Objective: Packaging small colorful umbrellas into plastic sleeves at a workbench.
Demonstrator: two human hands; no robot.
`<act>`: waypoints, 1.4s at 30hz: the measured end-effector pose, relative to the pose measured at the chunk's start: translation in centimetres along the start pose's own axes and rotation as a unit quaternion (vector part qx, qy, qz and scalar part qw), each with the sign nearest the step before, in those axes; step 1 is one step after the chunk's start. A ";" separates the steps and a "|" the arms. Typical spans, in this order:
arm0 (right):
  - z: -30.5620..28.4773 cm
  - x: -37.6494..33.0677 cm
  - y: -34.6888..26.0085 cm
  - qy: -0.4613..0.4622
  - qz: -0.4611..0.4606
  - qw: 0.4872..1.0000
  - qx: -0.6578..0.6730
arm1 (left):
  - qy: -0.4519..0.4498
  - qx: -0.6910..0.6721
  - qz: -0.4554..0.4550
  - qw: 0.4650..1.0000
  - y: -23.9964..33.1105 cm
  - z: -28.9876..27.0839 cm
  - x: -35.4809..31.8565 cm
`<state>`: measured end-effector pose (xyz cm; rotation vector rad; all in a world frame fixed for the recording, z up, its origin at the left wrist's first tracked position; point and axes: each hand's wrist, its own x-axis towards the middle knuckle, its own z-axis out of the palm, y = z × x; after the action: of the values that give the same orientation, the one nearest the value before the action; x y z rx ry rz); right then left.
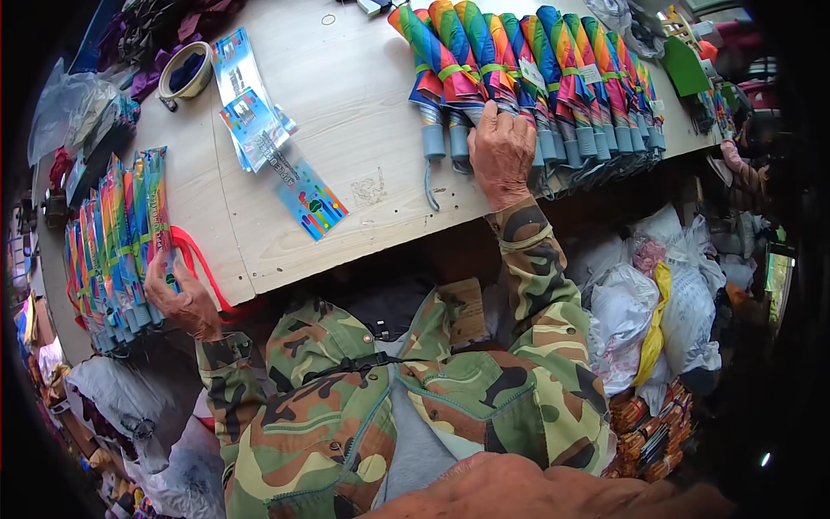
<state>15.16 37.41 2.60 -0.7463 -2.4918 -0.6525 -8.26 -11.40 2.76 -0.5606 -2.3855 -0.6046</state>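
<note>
Several folded rainbow umbrellas (566,95) with grey-blue handles and green bands lie side by side along the far right of the table. My right hand (501,156) has its fingers curled on one of them, just above the handle; its fingertips are partly hidden. At the left edge, more rainbow umbrellas (108,242) are packed in clear printed sleeves and stand close together. Against the nearest end of that row rests my left hand (183,303), fingers apart and touching the last sleeve. A red strap (206,268) loops beside it.
Printed clear sleeves (311,199) lie in a strip on the pale table (346,104). A round bowl (186,71) with dark contents sits at the back left. Bulging white plastic bags (631,311) crowd the lower right, below the table's front edge.
</note>
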 end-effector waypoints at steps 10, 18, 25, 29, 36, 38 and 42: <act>-4.0 -4.0 -2.3 0.043 0.273 0.786 0.552 | -0.268 -0.382 -0.119 0.877 13.8 0.2 -3.4; -11.0 -7.2 -7.9 -0.097 0.354 0.416 0.832 | -0.454 -0.604 -0.226 0.615 19.4 1.8 -1.6; -11.6 -9.4 -11.3 -0.318 0.015 0.578 0.752 | -0.504 -0.642 -0.340 0.467 19.7 1.2 -0.9; -8.8 -5.1 -10.6 -0.202 0.278 0.403 0.848 | -0.561 -0.513 -0.318 0.567 17.1 1.3 -2.7; -8.2 2.9 -12.8 -0.124 0.320 0.233 0.910 | -0.559 -0.383 -0.042 0.735 17.5 0.0 -3.6; -7.7 2.8 -12.4 -0.106 0.296 0.102 0.944 | -0.532 -0.546 -0.133 0.633 17.3 0.0 -3.7; -8.0 2.8 -12.6 -0.089 0.200 -0.031 0.975 | -0.693 -0.558 -0.326 0.320 16.1 -0.3 -3.5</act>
<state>7.77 24.75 6.52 0.0784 -0.4669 2.6477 2.72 0.55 5.29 -0.6942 -3.0063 -3.6064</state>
